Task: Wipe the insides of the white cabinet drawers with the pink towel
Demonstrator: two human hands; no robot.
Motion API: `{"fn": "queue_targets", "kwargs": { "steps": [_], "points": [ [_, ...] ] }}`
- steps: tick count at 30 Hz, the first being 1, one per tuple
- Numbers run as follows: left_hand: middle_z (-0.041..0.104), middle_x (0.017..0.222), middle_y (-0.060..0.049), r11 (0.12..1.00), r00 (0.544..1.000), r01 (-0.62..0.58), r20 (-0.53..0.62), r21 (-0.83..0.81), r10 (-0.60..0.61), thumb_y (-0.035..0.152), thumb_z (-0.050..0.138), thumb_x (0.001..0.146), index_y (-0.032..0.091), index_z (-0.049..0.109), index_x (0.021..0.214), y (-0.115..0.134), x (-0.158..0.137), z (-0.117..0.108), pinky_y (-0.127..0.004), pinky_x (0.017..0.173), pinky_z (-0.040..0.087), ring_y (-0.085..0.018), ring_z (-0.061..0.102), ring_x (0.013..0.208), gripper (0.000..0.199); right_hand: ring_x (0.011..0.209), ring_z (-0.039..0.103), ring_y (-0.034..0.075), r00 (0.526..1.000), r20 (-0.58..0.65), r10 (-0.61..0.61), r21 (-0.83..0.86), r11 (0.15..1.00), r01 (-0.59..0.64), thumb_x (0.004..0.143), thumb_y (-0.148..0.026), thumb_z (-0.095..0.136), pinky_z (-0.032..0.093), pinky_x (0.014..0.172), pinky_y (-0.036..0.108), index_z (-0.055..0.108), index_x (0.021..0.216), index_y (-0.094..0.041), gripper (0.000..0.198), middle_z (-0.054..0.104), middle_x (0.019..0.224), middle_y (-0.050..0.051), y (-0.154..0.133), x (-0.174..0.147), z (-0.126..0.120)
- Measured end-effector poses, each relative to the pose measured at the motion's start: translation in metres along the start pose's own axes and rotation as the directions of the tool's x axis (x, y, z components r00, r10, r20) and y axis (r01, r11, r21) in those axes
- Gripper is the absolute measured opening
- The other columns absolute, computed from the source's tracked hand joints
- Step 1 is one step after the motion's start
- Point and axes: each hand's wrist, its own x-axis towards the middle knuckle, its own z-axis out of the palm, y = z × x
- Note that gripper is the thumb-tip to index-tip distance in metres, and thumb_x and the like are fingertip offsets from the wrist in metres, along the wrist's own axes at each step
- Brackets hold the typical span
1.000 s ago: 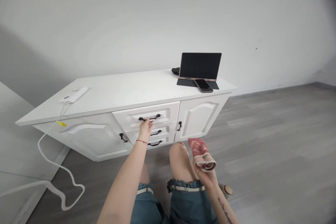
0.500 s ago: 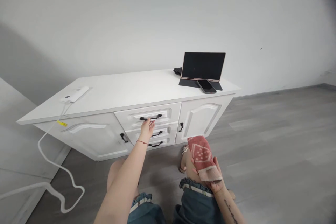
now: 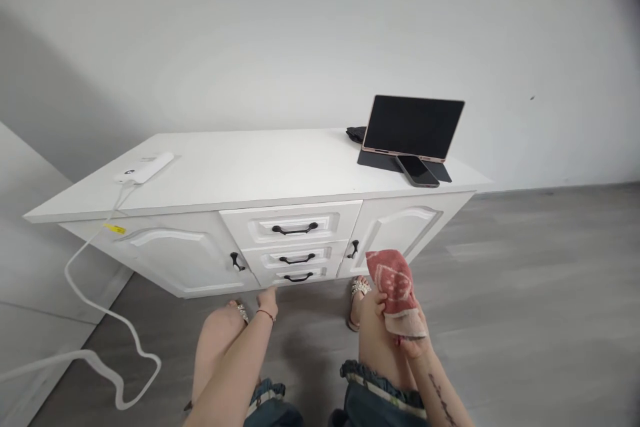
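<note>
My right hand [image 3: 417, 341] grips a folded red and pale pink towel [image 3: 397, 285] with a white pattern, holding it above my right knee. The towel covers part of the palm, and some fingertips curl over its left edge. My left hand [image 3: 268, 300] is low in front of the white cabinet [image 3: 240, 198], just below and left of the bottom drawer handle [image 3: 299, 277]. Its fingers point away and are hidden behind the back of the hand. Three shut drawers, the top one with a black handle [image 3: 295, 229], fill the cabinet's middle.
On the cabinet's right end a dark-screened tablet [image 3: 415, 125] stands on its cover, with a phone [image 3: 417, 171] before it and a black item [image 3: 356, 134] behind. At the left lies a white power strip [image 3: 145, 168], its white cord [image 3: 113, 312] hanging to the floor.
My left hand has left the top drawer handle and dropped toward the cabinet's base. My right hand still holds the towel. The view has shifted slightly left.
</note>
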Motion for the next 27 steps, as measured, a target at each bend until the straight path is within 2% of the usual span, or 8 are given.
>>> {"fn": "queue_targets", "kwargs": {
  "steps": [3, 7, 11, 16, 21, 27],
  "points": [
    [0.055, 0.06, 0.003, 0.998, 0.999, 0.039, 0.003, -0.044, -0.039, 0.0, 0.06, 0.076, 0.018, 0.052, 0.064, -0.011, 0.01, 0.018, -0.031, 0.076, 0.048, -0.013, 0.06, 0.063, 0.023, 0.077, 0.062, 0.013, 0.999, 0.019, 0.04, -0.01, 0.999, -0.04, 0.074, -0.049, 0.067, 0.052, 0.073, 0.024, 0.07, 0.094, -0.029, 0.028, 0.067, 0.085, 0.002, 0.0, 0.009, -0.005],
    [0.063, 0.068, -0.002, 0.992, 0.994, 0.038, 0.107, -0.122, -0.025, 0.002, 0.06, 0.078, 0.017, 0.056, 0.067, -0.007, 0.023, 0.051, -0.025, 0.073, 0.049, -0.012, 0.061, 0.065, 0.02, 0.077, 0.063, 0.015, 0.991, 0.066, 0.116, -0.07, 0.991, -0.112, 0.062, -0.048, 0.077, 0.053, 0.076, 0.027, 0.07, 0.092, -0.023, 0.039, 0.068, 0.084, 0.004, 0.004, 0.004, -0.024],
    [0.063, 0.068, -0.002, 0.985, 0.991, 0.044, 0.135, -0.167, -0.022, 0.005, 0.057, 0.083, 0.018, 0.055, 0.069, -0.005, 0.034, 0.066, -0.025, 0.074, 0.05, -0.011, 0.06, 0.064, 0.019, 0.077, 0.065, 0.015, 0.989, 0.067, 0.135, -0.06, 0.99, -0.131, 0.061, -0.047, 0.077, 0.054, 0.076, 0.027, 0.07, 0.094, -0.022, 0.042, 0.069, 0.083, 0.004, -0.001, -0.003, -0.036],
    [0.063, 0.069, 0.0, 0.984, 0.99, 0.045, 0.142, -0.172, -0.02, 0.008, 0.057, 0.084, 0.019, 0.051, 0.066, -0.013, 0.036, 0.059, -0.032, 0.08, 0.05, -0.009, 0.056, 0.058, 0.023, 0.08, 0.066, 0.016, 0.991, 0.064, 0.114, -0.033, 0.993, -0.113, 0.064, -0.046, 0.076, 0.056, 0.073, 0.026, 0.07, 0.097, -0.023, 0.04, 0.069, 0.088, 0.006, -0.011, -0.006, -0.042],
    [0.066, 0.071, -0.004, 0.989, 0.985, 0.08, 0.16, -0.126, -0.059, 0.002, 0.061, 0.079, 0.018, 0.052, 0.066, -0.02, 0.024, 0.042, -0.039, 0.084, 0.047, -0.013, 0.059, 0.061, 0.022, 0.084, 0.066, 0.015, 0.997, 0.03, 0.067, -0.019, 0.998, -0.066, 0.065, -0.047, 0.073, 0.054, 0.084, 0.027, 0.068, 0.101, -0.023, 0.043, 0.069, 0.09, 0.005, -0.017, -0.006, -0.05],
    [0.065, 0.071, 0.0, 0.989, 0.985, 0.069, 0.167, -0.13, -0.047, 0.004, 0.063, 0.077, 0.02, 0.045, 0.065, -0.037, -0.001, 0.022, -0.042, 0.089, 0.043, -0.014, 0.062, 0.072, 0.026, 0.081, 0.066, 0.014, 1.0, -0.022, 0.011, -0.042, 0.999, -0.012, 0.069, -0.053, 0.068, 0.056, 0.074, 0.024, 0.067, 0.102, -0.026, 0.043, 0.068, 0.089, 0.004, -0.023, -0.008, -0.053]
  ]
}}
